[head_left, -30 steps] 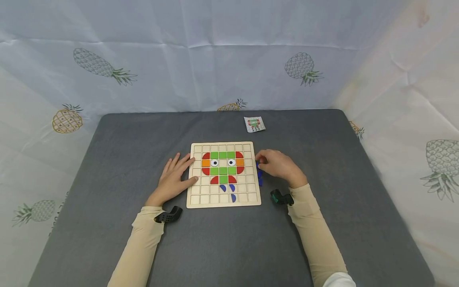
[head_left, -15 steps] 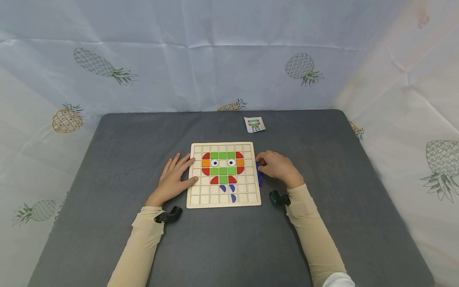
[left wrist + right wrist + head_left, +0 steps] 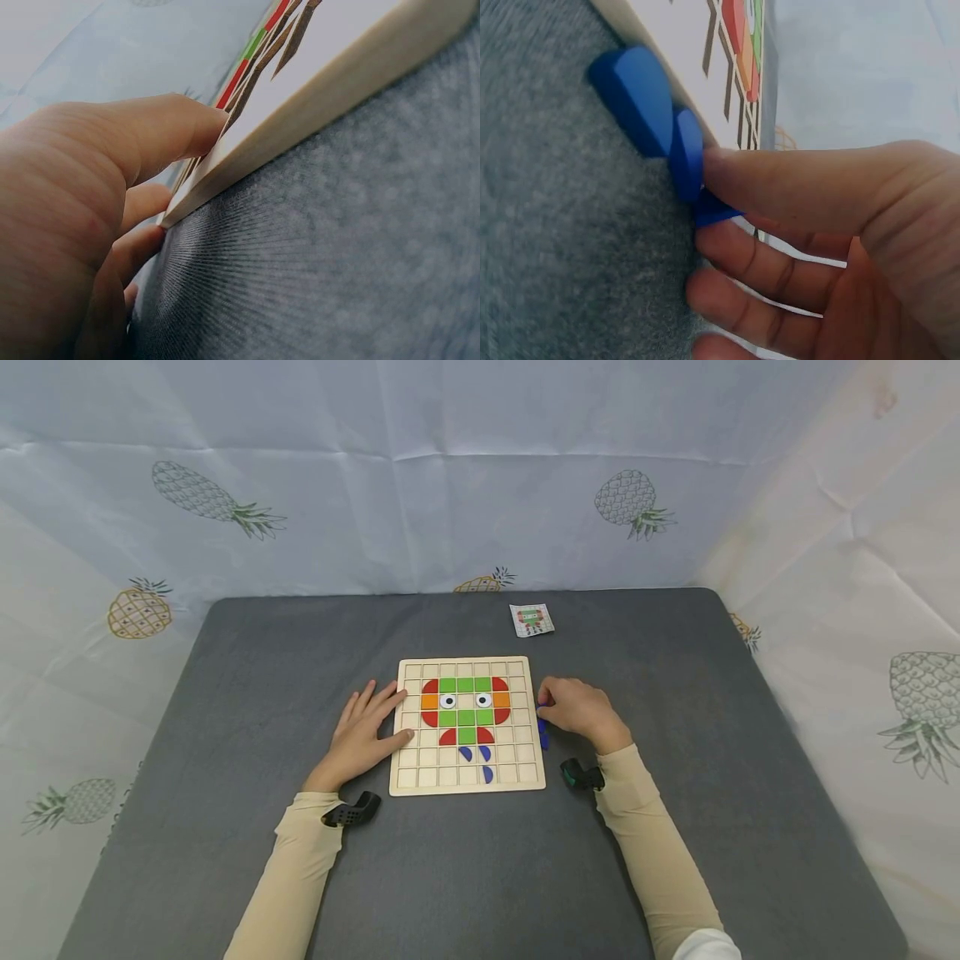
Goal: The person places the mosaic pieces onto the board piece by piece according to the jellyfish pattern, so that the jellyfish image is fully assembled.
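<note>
In the head view a wooden grid board (image 3: 521, 768) lies on the table, bearing a face pattern of red, green and orange tiles with two eye tiles (image 3: 447, 701). Below it sit three blue rounded tiles, one of them a lower blue tile (image 3: 488, 775). My left hand (image 3: 362, 743) rests at the board's left edge, fingers spread, thumb on the rim. Beside the right edge, my right hand (image 3: 581, 708) pinches a blue rounded tile (image 3: 716, 210) between thumb and finger, partly hidden by them. Two more blue tiles, the nearer a loose blue tile (image 3: 634, 97), lie along that edge.
A small picture card (image 3: 532, 620) with a similar face pattern lies behind the board. Grey cloth covers the table (image 3: 465, 877). A pineapple-print curtain (image 3: 420, 518) hangs behind it. Each wrist wears a black camera, such as the left wrist camera (image 3: 354, 810).
My right hand has shifted slightly towards me along the blue tiles, its thumb and finger closing on one. The left hand and the board pattern stay as they were.
</note>
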The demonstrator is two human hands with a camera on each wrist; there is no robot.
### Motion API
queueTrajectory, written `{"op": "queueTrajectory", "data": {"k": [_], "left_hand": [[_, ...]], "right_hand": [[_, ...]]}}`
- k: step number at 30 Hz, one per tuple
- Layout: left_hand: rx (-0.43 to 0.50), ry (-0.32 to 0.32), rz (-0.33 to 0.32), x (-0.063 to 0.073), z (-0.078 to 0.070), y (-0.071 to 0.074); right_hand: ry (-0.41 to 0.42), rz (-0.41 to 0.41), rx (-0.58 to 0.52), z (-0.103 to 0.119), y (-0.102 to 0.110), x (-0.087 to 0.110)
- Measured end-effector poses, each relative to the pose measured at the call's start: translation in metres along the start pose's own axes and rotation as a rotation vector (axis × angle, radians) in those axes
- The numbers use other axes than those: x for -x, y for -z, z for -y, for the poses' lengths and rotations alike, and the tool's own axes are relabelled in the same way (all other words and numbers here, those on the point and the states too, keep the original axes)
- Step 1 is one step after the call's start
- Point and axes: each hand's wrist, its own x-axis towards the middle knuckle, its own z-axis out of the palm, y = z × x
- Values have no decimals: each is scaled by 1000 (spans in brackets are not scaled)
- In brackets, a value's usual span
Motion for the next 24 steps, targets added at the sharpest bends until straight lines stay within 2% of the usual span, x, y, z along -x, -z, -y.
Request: {"op": "queueTrajectory", "data": {"k": [5, 12, 15, 24], "left_hand": [[-13, -1, 6, 0, 1, -1], [-14, -3, 4, -1, 1, -1], [-15, -3, 4, -1, 1, -1], [-15, -9, 2, -1, 2, -1]], "right_hand": [[15, -11, -25, -3, 0, 0], [111, -148, -122, -3, 4, 2], [130, -184, -148, -2, 7, 3], [118, -171, -205, 1, 9, 4]]}}
